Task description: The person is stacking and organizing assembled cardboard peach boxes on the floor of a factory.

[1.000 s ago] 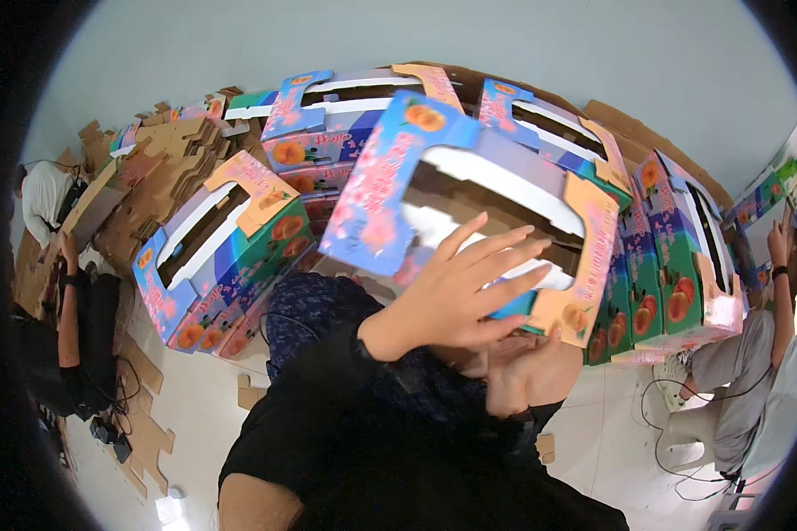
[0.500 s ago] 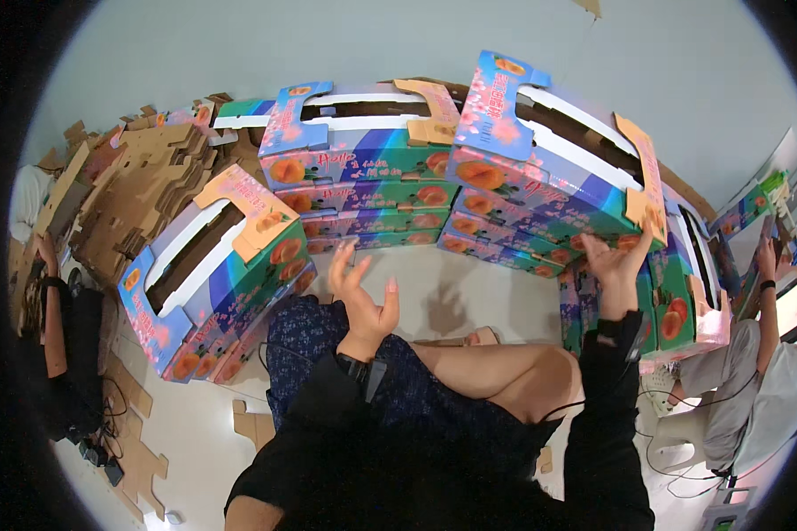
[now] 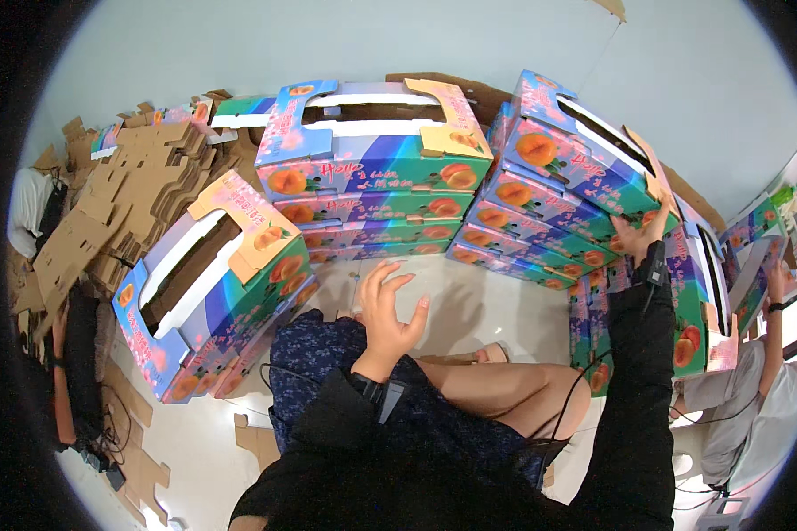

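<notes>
My right hand [image 3: 642,235] is at the near right corner of a colourful carton [image 3: 584,166] printed with peaches. Its thumb side lies against the long front face, its fingers by the orange end panel. This carton sits on top of the right-hand stack, slightly askew to the cartons [image 3: 527,217] under it. My left hand [image 3: 390,319] is raised above my lap, palm turned inward, with curved fingers apart and nothing in it. Beyond it stands the middle stack of matching cartons [image 3: 372,173], the top one showing a wide handle opening.
A shorter carton stack [image 3: 212,283] stands at the left, another carton [image 3: 691,310] at the right. Flattened cardboard [image 3: 119,199] is piled at the far left, with scraps [image 3: 137,447] on the floor. Other people sit at both sides; one at the right [image 3: 775,292] has an arm raised.
The top carton on the right stack has shifted back and to the right, with my right hand following at its corner. My left hand is lower and slightly further right, still empty.
</notes>
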A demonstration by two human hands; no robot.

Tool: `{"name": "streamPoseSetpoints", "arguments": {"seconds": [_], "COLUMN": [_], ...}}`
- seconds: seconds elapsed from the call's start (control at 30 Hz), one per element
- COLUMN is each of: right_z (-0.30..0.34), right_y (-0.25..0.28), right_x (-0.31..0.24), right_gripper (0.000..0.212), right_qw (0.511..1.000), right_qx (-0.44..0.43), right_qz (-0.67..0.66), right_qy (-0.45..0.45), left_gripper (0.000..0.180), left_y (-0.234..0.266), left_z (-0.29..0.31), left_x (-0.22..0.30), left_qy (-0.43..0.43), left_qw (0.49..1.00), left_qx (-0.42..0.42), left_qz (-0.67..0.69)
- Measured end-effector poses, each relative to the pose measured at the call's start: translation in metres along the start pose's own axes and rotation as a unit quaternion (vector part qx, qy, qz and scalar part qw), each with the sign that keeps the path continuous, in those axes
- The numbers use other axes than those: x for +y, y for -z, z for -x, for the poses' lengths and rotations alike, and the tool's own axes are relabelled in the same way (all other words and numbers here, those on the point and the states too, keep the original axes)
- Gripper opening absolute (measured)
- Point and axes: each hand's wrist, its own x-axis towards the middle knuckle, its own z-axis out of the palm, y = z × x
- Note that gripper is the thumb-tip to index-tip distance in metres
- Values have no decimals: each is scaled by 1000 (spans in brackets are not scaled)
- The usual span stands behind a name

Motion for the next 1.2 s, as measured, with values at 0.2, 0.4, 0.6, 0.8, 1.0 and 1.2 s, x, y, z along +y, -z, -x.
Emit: {"name": "streamPoseSetpoints", "arguments": {"seconds": [0.2, 0.4, 0.6, 0.8, 1.0, 1.2], "right_z": [-16, 8, 22, 124, 230, 204], "right_y": [24, 17, 18, 15, 15, 57], "right_x": [-15, -16, -1, 97, 219, 285], "right_gripper": [124, 128, 139, 92, 45, 50], "right_qw": [990, 945, 907, 842, 591, 638], "right_qx": [-76, 3, 19, -343, -669, -528], "right_qz": [122, 324, 416, 389, 409, 446], "right_qy": [5, -42, -67, -147, -192, -340], "left_gripper": [28, 19, 20, 23, 32, 76], "left_y": [-2, -4, -6, -9, -25, -23], "left_z": [-4, 1, 4, 16, 35, 44], "left_x": [5, 0, 5, 6, -24, -33], "left_qy": [9, 5, -47, -54, -21, 83], "left_qw": [1000, 998, 996, 994, 989, 972], "left_qx": [-9, -44, -76, -91, -142, -218], "left_qz": [26, 32, 2, -16, -30, 29]}}
